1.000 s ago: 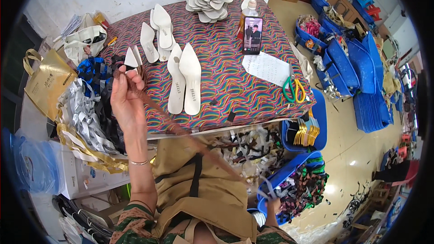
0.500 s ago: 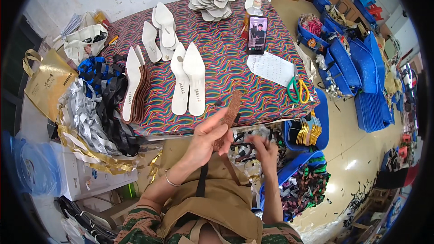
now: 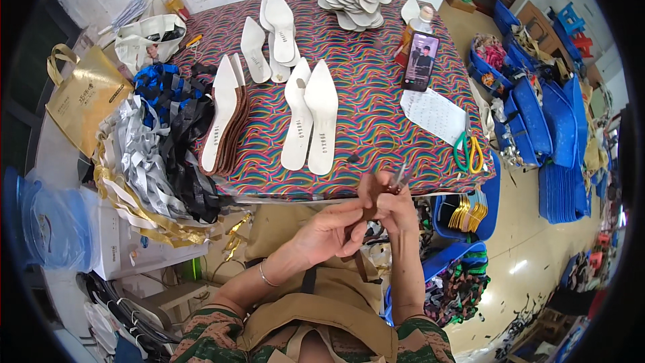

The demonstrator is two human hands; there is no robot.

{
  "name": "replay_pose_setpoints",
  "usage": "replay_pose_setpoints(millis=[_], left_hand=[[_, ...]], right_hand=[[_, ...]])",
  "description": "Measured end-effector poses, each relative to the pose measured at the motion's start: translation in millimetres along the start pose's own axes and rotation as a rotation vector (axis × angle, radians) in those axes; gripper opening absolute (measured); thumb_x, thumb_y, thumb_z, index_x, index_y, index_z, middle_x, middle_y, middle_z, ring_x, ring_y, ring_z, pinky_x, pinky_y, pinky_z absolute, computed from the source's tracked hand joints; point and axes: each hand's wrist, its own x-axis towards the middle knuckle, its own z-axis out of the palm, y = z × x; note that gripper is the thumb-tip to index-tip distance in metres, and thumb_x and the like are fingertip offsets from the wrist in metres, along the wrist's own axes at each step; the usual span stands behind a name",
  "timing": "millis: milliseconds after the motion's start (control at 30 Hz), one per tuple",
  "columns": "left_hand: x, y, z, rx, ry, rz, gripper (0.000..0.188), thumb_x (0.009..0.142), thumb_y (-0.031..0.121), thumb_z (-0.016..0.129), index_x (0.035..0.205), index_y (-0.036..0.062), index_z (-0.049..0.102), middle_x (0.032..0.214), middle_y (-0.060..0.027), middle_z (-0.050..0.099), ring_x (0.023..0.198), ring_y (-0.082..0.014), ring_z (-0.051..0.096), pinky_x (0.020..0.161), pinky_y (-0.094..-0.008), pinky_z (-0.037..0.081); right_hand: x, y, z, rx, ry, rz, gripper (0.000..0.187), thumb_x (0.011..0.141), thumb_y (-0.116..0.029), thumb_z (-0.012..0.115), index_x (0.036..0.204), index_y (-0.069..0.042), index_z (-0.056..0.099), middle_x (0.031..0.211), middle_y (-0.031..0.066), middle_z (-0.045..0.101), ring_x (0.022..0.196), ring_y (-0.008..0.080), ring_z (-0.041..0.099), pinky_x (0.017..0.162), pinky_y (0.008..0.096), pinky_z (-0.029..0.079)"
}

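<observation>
Left hand (image 3: 329, 232) pinching brown strip (image 3: 369, 213), right hand (image 3: 398, 212) curled around metal-tipped tool (image 3: 402, 175), we judge brown-edged soles (image 3: 230, 128) done, plain white soles (image 3: 322, 121) pending.

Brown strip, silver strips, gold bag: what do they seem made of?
Brown strip: perhaps fabric or imitation leather, looking mostly matte, with a limply hanging end.
Silver strips: likely coated fabric or imitation leather, given their shine and loose folds.
Gold bag: possibly metallic-coated paper, judging by its sheen and flat face.
</observation>
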Motion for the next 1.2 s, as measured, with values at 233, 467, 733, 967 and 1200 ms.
replay_pose_setpoints(millis=[233, 467, 733, 967, 1200], left_hand=[[23.1, 38.0, 2.7, 0.85, 0.354, 0.423, 0.035, 0.092, 0.018, 0.065, 0.121, -0.0013, 0.059, 0.095, -0.0065, 0.062, 0.079, -0.019, 0.061, 0.065, -0.0296, 0.049], [107.9, 152.7, -80.2, 1.978, 1.055, 0.856, 0.082, 0.066, 0.025, 0.086, 0.13, -0.005, 0.046, 0.113, -0.0207, 0.059, 0.097, -0.0325, 0.06, 0.084, -0.0409, 0.048], [111.8, 145.2, -88.5, 1.553, 0.911, 0.854, 0.052, 0.071, 0.007, 0.073, 0.118, -0.003, 0.053, 0.1, -0.0186, 0.065, 0.089, -0.0309, 0.064, 0.08, -0.0374, 0.049], [44.4, 79.7, -28.4, 0.619, 0.511, 0.459, 0.034, 0.088, 0.011, 0.069, 0.118, 0.004, 0.056, 0.095, -0.0063, 0.066, 0.075, -0.0142, 0.065, 0.056, -0.0263, 0.051], [23.4, 31.0, -23.1, -0.123, -0.325, 0.052, 0.048, 0.096, 0.02, 0.058, 0.138, 0.0027, 0.04, 0.066, -0.0069, 0.051, 0.041, -0.0126, 0.046, 0.034, -0.0224, 0.034]], right_hand=[[-28.5, -43.9, 15.8, -0.073, 0.096, -0.359, 0.023, 0.076, -0.005, 0.066, 0.091, -0.004, 0.048, 0.055, 0.003, 0.045, 0.036, 0.0135, 0.046, 0.033, 0.0232, 0.031], [-72.2, -64.4, 20.9, -0.375, 0.253, -0.519, 0.011, 0.079, -0.002, 0.065, 0.084, 0.003, 0.056, 0.063, 0.0174, 0.062, 0.043, 0.0202, 0.06, 0.039, 0.0282, 0.046], [-47.2, -49.9, 16.8, -0.414, 0.599, -0.196, 0.011, 0.09, -0.003, 0.06, 0.099, 0.001, 0.064, 0.071, 0.0072, 0.067, 0.05, 0.0026, 0.049, 0.044, 0.0168, 0.029], [-35.2, -39.1, 30.8, -0.413, 0.566, -0.322, 0.011, 0.092, -0.008, 0.063, 0.099, 0.0, 0.065, 0.068, 0.0044, 0.066, 0.047, 0.0016, 0.042, 0.043, 0.018, 0.028], [-29.8, -17.6, 58.4, -0.736, 0.347, -0.439, 0.011, 0.086, 0.003, 0.066, 0.096, 0.004, 0.068, 0.095, 0.0045, 0.059, 0.071, 0.0053, 0.049, 0.058, 0.0191, 0.036]])
